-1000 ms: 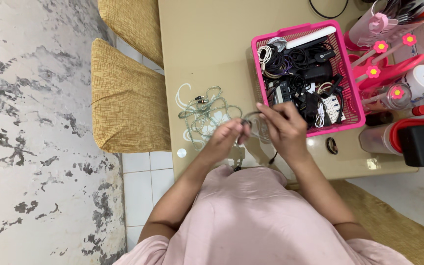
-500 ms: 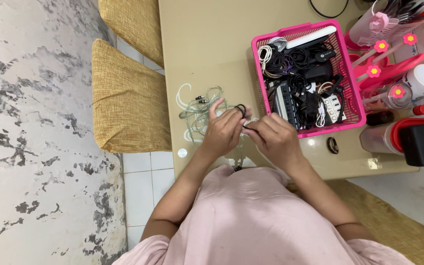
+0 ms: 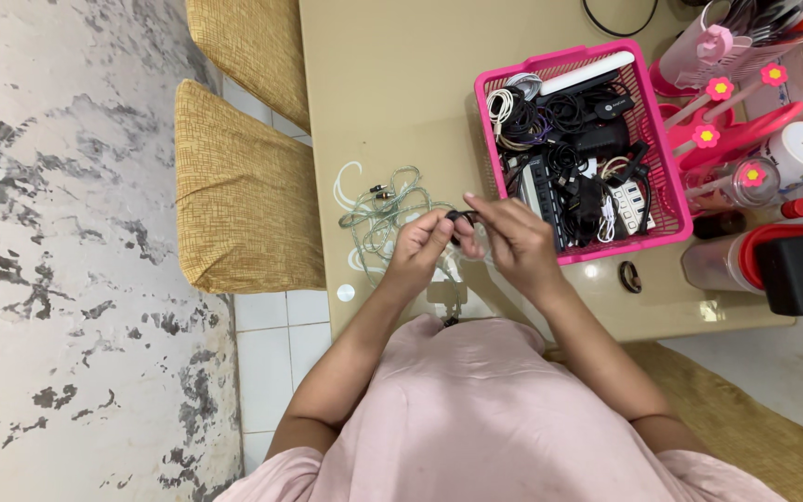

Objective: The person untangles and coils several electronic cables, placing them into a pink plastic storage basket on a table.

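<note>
**Both hands on a thin black cable, mid-frame**

Centre of the frame, just above the pink shirt: left hand (image 3: 417, 249) and right hand (image 3: 513, 244) close together over the tan surface (image 3: 392, 84), almost touching. Between them, a thin black cable (image 3: 462, 218), bunched small and dark at the fingertips. Left fingers (image 3: 441, 226) curled shut and pinching one side of it; right fingers (image 3: 478, 206) pinched on the other side, thumb and forefinger closed on the cable. More of the same black line visible lower down, near the surface edge by the shirt; exact path under the hands impossible to tell.

Just left of the hands, flat on the surface: a pale greenish cable tangle (image 3: 385, 209), loose loops, small dark plugs at its upper end. Not gripped; left hand just beside it.

Right of the hands, upper right of the frame: pink basket (image 3: 579, 251) packed with black and white cords, chargers and a white power strip. Right hand near its lower left corner, not inside it.

Far right: pink rack with flower knobs (image 3: 741, 130), a red-lidded bottle (image 3: 731, 260). Small dark ring (image 3: 628, 276) on the surface below the basket. Left side: yellow seat cushion (image 3: 239, 186) against the surface edge.
</note>
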